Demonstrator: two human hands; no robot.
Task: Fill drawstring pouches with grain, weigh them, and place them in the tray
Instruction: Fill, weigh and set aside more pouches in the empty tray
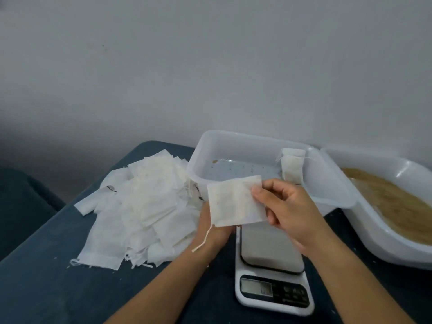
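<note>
An empty pouch is held flat above the scale: the right hand pinches its right edge, while the left hand behind it is mostly hidden, grip unclear.

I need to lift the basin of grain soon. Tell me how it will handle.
The white basin looks fairly heavy: the grain covers much of its inside. The loose grain would likely shift and could spill if it tilts. Its smooth, glossy rim may be slippery, so two hands seem wiser. Part of it lies outside the picture, so its full load is uncertain.
</note>
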